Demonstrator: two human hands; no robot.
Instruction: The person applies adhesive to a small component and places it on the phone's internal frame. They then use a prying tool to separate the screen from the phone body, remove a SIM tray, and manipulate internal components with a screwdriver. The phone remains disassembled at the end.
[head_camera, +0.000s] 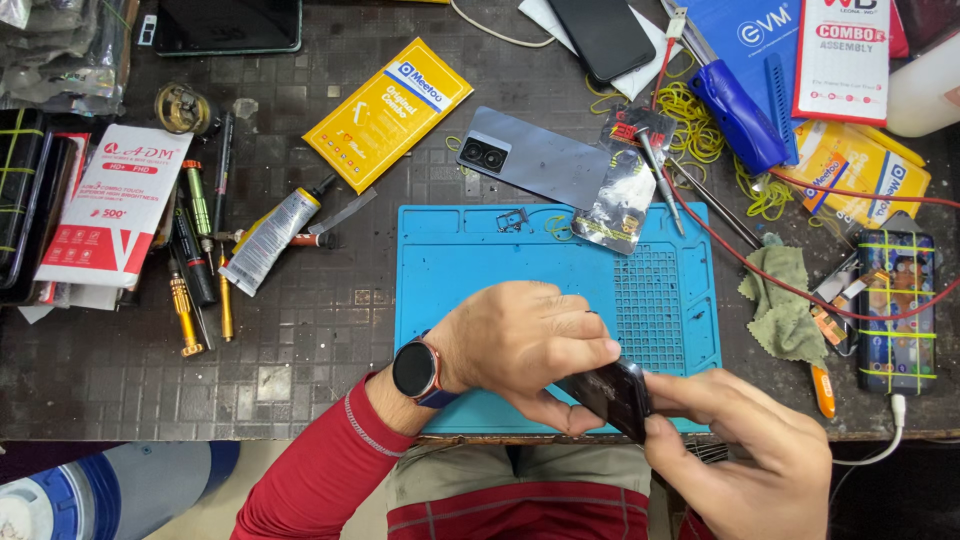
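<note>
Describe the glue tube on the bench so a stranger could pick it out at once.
Start at the blue work mat in the middle of the dark bench, then look just past its left edge. There the glue tube lies slanted, its black nozzle pointing up toward the yellow packet. It is the only soft grey tube; the screwdrivers further left are thin and rigid.

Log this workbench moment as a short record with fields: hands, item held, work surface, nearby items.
left hand: left hand, wearing a wristwatch, grips the dark phone from above
right hand: right hand holds the phone's other end
held over: near edge of the blue mat
on mat: small metal parts, a clear bag
left of mat: glue tube, screwdrivers
right of mat: green cloth, banded phone
behind mat: grey back cover
</note>
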